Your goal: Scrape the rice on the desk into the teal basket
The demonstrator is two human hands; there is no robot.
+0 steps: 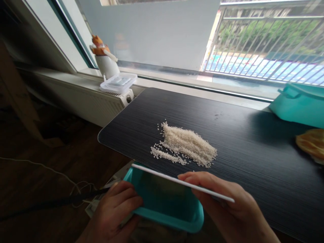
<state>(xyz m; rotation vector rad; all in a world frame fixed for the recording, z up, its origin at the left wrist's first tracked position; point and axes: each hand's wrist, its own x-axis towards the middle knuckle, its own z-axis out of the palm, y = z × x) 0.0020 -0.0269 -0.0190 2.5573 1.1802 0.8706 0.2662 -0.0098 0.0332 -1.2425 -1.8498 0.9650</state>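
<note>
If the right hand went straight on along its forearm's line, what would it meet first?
Probably the heap of white rice grains on the black wood-grain tabletop, though the right hand could pass above: its height is unclear.

Dark table (136, 118) set against a bright window (162, 33).
Daylight enters over a pale sill (227, 99); outside, a metal railing (249, 45) stands before green foliage (280, 33) and a blue ground surface (265, 65). The table's black top shows fine streaks. A white radiator (93, 98) runs left of it, above a brown floor (43, 175) deep in shadow.
</note>
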